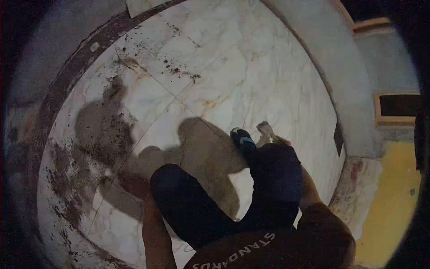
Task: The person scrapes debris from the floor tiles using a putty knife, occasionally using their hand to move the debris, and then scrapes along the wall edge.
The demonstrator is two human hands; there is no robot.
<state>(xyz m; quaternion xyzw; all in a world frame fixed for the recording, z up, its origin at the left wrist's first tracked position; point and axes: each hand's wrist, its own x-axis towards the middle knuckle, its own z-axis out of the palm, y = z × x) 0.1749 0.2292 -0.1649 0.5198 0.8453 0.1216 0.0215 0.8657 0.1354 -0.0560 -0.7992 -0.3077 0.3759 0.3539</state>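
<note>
Flat-ended hand tool, pale, is just beyond the R knee, over the marble-look floor & near the shoe; can't tell if its edge touches the tile. R hand looks closed round its narrow end, tho the knee hides most of the fingers.

For good control, I'd say: firm grip close to the wide end, wrist low, edge flat to the tile so a corner doesn't dig in. Work clear of the shoe, and shift the R knee a bit, b/c it blocks the view of the grip.

L hand is low on the other side, in deep shadow nr the dark smears; can't tell how open, or if it's holding anything. Light's poor there, so tilting the body off the shadow would help. Farther out: dark crumbs, then the wall.
</note>
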